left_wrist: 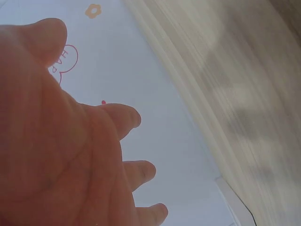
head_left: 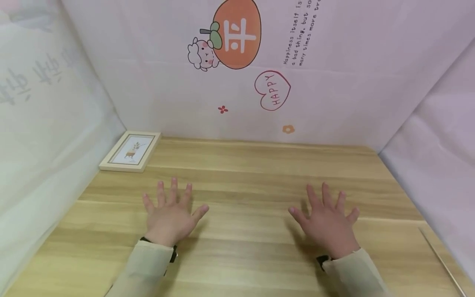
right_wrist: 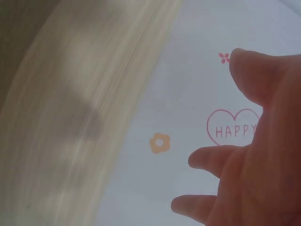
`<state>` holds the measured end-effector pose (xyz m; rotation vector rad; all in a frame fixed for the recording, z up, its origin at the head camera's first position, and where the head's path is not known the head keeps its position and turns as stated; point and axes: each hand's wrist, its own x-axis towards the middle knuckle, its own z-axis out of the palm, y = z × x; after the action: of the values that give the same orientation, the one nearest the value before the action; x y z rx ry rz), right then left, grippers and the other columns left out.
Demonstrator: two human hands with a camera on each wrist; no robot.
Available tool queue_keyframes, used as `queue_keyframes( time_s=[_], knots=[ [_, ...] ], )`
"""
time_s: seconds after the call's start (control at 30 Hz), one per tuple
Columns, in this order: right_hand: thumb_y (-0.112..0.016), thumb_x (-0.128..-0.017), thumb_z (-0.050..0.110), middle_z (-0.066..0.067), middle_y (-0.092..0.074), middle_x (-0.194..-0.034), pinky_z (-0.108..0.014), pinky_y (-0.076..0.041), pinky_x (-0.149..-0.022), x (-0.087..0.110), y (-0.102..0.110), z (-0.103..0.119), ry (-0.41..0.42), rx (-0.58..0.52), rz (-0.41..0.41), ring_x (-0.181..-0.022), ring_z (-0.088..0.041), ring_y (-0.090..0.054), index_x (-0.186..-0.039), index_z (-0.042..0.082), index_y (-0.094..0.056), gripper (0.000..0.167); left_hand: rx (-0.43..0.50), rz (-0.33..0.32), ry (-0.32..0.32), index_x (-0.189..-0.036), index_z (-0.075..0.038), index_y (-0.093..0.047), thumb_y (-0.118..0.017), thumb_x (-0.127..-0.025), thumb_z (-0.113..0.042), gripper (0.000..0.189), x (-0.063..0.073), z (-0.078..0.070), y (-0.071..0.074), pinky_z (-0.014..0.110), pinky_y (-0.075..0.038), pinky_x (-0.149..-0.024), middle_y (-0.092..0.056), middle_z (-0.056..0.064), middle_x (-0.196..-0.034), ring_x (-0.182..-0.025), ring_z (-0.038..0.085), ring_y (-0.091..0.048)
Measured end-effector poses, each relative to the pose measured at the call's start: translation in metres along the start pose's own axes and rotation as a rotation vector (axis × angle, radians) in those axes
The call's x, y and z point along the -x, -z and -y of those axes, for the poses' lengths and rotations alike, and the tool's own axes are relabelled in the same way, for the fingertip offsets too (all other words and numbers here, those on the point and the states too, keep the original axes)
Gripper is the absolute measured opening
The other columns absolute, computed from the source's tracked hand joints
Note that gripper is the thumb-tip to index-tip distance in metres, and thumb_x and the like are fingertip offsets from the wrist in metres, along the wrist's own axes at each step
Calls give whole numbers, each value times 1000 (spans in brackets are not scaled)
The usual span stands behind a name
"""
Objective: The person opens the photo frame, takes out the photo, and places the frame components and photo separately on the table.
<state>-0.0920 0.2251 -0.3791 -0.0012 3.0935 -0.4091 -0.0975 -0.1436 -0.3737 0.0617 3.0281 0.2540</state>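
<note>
Over the left half of the wooden table [head_left: 237, 255] my left hand [head_left: 170, 220] is spread palm down, fingers straight and apart. My right hand [head_left: 328, 227] is spread the same way over the right half, its thumb toward the middle. Both hands hold nothing, and each casts a shadow on the wood. A pale picture frame [head_left: 141, 166] lies flat in the far left corner, beyond the left fingertips. In the left wrist view the left palm [left_wrist: 61, 155] shows with the fingers extended; the right palm [right_wrist: 268, 174] appears likewise in the right wrist view.
A white printed sheet [head_left: 167, 99] with a heart [head_left: 272, 90], an orange fruit drawing [head_left: 246, 53] and small flowers rises behind the table. White sheets [head_left: 445, 136] also stand along both sides. A thin light-coloured stick-like strip [head_left: 441, 260] lies by the right edge.
</note>
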Motion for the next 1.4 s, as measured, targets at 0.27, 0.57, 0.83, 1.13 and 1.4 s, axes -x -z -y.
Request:
queue_keyframes(
  time_s=[0.27,0.57,0.83,1.13,1.4],
  knots=[
    [-27,-87,85,-32,-5,-159,-87,11,-88,0,-4,1,12,5,1,-135,-65,12,-159,11,-21,103,5,3,3,-159,-17,-26,-14,-86,-86,101,-1,1,-1,70,28,-95,-2,22,-163,-143,50,14],
    [-26,-86,85,-31,-6,-159,-87,10,-88,-6,-4,2,14,16,9,-135,-65,10,-159,11,-22,104,5,13,12,-158,-16,-27,-16,-87,-85,100,-5,-1,-1,72,27,-95,-4,23,-162,-143,52,10],
    [-28,-88,83,-31,-6,-159,-87,10,-89,-11,-4,3,10,19,12,-135,-65,8,-159,11,-22,102,11,14,24,-159,-17,-26,-14,-86,-85,100,-11,0,0,70,28,-95,-3,23,-162,-142,52,11],
    [-26,-87,84,-32,-6,-159,-87,12,-87,-12,-3,1,7,15,8,-134,-66,8,-158,9,-24,104,2,11,20,-158,-16,-28,-15,-87,-84,100,-16,0,-1,72,26,-96,-3,23,-162,-143,53,9],
    [-27,-87,84,-33,-7,-158,-88,10,-87,-18,-1,0,12,13,8,-134,-67,7,-158,8,-23,104,-1,3,11,-158,-15,-29,-15,-88,-84,99,-20,-1,2,72,25,-96,-5,23,-162,-143,53,7]
  ],
)
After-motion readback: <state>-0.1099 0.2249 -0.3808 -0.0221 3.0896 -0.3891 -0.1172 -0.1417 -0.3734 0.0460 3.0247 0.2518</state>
